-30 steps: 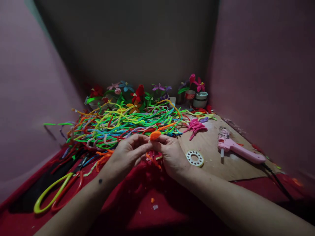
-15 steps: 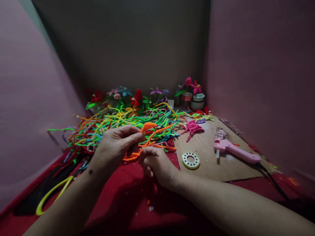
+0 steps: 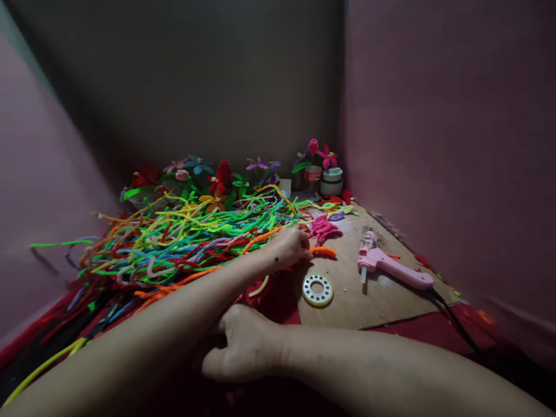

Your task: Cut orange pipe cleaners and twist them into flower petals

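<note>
Though illegible, jar label point(image 3: 312, 173) beyond left hand point(image 3: 290, 246).

No writing can be read anywhere. The small tin point(image 3: 313, 173) at the back carries a red label, but its print is too blurred and small to make out, and the pink glue gun point(image 3: 393, 267) shows no legible mark.
</note>
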`<state>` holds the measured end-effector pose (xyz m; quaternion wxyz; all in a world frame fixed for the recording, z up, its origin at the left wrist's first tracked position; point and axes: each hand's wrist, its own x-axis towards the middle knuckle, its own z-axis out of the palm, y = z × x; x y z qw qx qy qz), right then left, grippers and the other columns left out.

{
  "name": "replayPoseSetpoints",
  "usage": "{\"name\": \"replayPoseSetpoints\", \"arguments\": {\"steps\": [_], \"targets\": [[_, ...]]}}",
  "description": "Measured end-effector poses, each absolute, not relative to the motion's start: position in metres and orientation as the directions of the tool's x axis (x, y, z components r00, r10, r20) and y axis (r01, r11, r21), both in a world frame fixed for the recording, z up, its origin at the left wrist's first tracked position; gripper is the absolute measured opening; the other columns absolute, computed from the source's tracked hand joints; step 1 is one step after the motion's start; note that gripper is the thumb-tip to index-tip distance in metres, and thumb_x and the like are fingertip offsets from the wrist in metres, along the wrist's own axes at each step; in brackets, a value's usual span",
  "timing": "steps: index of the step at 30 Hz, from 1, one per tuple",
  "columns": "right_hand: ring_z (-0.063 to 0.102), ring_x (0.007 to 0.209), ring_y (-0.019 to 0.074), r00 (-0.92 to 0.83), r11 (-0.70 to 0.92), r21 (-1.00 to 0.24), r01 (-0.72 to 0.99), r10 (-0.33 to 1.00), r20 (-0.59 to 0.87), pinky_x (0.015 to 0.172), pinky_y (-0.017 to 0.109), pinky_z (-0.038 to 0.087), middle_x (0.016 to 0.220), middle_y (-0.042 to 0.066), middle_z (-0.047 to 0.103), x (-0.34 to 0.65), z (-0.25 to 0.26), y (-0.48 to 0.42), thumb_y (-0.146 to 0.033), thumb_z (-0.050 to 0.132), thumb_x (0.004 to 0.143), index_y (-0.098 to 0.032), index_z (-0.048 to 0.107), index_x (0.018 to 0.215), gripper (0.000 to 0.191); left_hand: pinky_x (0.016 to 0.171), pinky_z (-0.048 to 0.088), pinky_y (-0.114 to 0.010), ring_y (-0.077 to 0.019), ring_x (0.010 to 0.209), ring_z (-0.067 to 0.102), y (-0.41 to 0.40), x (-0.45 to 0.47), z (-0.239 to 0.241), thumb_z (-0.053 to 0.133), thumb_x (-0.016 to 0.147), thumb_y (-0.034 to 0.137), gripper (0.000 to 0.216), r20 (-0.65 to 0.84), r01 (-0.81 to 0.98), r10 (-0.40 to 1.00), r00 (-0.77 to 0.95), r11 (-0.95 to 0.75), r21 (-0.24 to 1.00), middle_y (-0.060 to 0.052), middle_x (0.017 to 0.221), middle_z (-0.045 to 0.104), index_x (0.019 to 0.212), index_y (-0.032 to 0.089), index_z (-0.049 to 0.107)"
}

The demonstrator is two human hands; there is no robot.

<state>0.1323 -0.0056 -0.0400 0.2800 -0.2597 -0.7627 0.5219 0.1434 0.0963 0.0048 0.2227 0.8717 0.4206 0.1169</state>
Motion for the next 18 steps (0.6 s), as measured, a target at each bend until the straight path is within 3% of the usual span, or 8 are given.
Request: {"name": "replayPoseSetpoints", "arguments": {"steps": [2, 4, 6, 8, 13, 18], "targets": [[0.047, 0.057, 0.0103, -0.735, 0.317, -0.943, 0.105, 0.663, 0.141, 0.052, 0.018, 0.038, 0.056, -0.004, 0.049, 0.132, -0.039, -0.006, -0.016, 0.048, 0.058, -0.017, 0.049, 0.058, 0.001, 0.042, 0.029, -0.021, -0.0094, 0.043, 0.045, 0.087, 0.138, 0.013, 0.064, 0.066, 0.032, 0.017, 0.015, 0.647, 0.778, 0.628, -0.533, 0.546, 0.002, 0.049, 0.054, 0.068, 0.015, 0.064], [0.048, 0.058, 0.0105, -0.757, 0.299, -0.945, 0.129, 0.646, 0.101, 0.052, 0.018, 0.039, 0.058, -0.005, 0.051, 0.133, -0.036, -0.008, -0.017, 0.048, 0.059, -0.018, 0.053, 0.063, 0.006, 0.041, 0.032, -0.020, -0.0090, 0.041, 0.046, 0.071, 0.125, 0.031, 0.056, 0.074, 0.034, 0.021, 0.005, 0.560, 0.785, 0.620, -0.447, 0.697, 0.001, 0.050, 0.056, 0.077, 0.015, 0.064], [0.049, 0.057, 0.0107, -0.749, 0.275, -0.946, 0.168, 0.660, 0.059, 0.051, 0.018, 0.039, 0.059, -0.004, 0.052, 0.134, -0.033, -0.009, -0.018, 0.047, 0.060, -0.019, 0.057, 0.068, 0.012, 0.041, 0.034, -0.019, -0.0085, 0.043, 0.048, 0.056, 0.104, 0.053, 0.057, 0.074, 0.032, 0.020, 0.090, 0.471, 0.814, 0.573, -0.418, 0.777, 0.002, 0.050, 0.055, 0.083, 0.015, 0.064], [0.048, 0.056, 0.0101, -0.714, 0.247, -0.954, 0.173, 0.698, 0.051, 0.050, 0.018, 0.038, 0.059, -0.004, 0.052, 0.134, -0.032, -0.010, -0.016, 0.046, 0.062, -0.018, 0.058, 0.069, 0.014, 0.040, 0.032, -0.017, -0.0070, 0.042, 0.045, 0.047, 0.077, 0.070, 0.061, 0.072, 0.031, 0.018, 0.199, 0.443, 0.863, 0.465, -0.421, 0.791, 0.003, 0.048, 0.052, 0.078, 0.015, 0.065], [0.043, 0.050, 0.0061, -0.689, 0.249, -0.967, 0.053, 0.710, 0.145, 0.048, 0.016, 0.035, 0.057, -0.004, 0.051, 0.133, -0.035, -0.014, -0.009, 0.046, 0.063, -0.014, 0.061, 0.070, 0.017, 0.040, 0.031, -0.016, -0.0055, 0.042, 0.041, 0.047, 0.009, 0.070, 0.064, 0.068, 0.029, 0.018, 0.120, 0.524, 0.965, 0.232, -0.228, 0.821, 0.004, 0.047, 0.050, 0.077, 0.014, 0.064], [0.038, 0.046, 0.0051, -0.689, 0.256, -0.963, 0.081, 0.712, 0.131, 0.044, 0.016, 0.031, 0.050, -0.005, 0.044, 0.133, -0.029, -0.018, -0.011, 0.050, 0.068, -0.012, 0.060, 0.066, 0.010, 0.051, 0.037, -0.018, -0.0080, 0.056, 0.048, 0.054, -0.031, 0.049, 0.061, 0.067, 0.031, 0.019, 0.069, 0.659, 0.951, 0.301, -0.259, 0.706, 0.003, 0.061, 0.058, 0.074, 0.014, 0.064]]}}
